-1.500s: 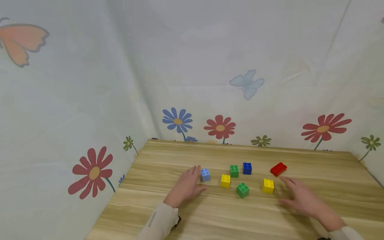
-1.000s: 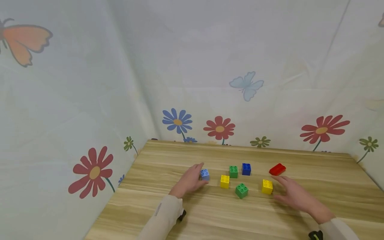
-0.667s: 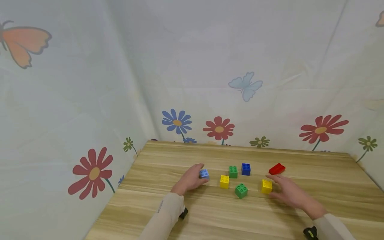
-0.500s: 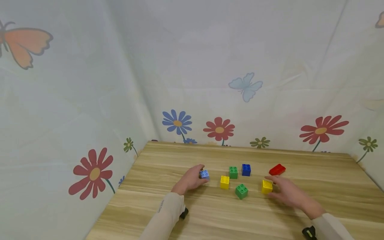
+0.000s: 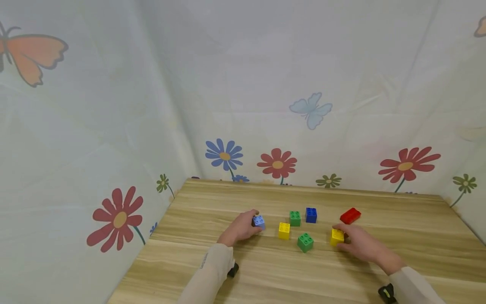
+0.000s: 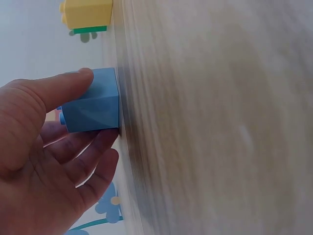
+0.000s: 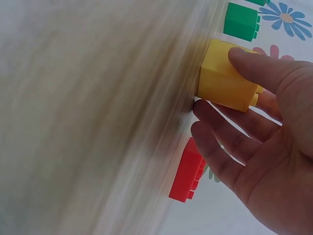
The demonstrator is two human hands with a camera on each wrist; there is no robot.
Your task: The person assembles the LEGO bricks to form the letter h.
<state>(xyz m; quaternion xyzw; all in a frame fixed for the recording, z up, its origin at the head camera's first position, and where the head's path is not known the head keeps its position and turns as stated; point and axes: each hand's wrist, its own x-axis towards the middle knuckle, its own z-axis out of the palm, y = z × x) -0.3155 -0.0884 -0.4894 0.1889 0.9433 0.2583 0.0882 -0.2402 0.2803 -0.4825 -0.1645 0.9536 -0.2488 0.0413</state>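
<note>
Light-blue block [image 5: 258, 222] on the wooden table [image 5: 212, 196]: now pinched between thumb and fingers of the left hand [image 5: 241, 227]. Yellow block [image 5: 336, 237], near the red brick [image 5: 350, 215]: likewise pinched by the right hand [image 5: 362, 244]. Earlier, both hands were spread beside these blocks; both blocks remain on the tabletop.

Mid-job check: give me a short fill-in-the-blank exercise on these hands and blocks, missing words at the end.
The left hand pinches a cube-shaped plastic block coloured light ____.
The right hand holds a studded plastic cube coloured ____.
Closest to the dark blue cube-shaped plastic block is a ____-coloured brick.
Counting the oblong red plastic block, the head view shows ____ blocks altogether.
Missing words: blue; yellow; green; seven.
</note>
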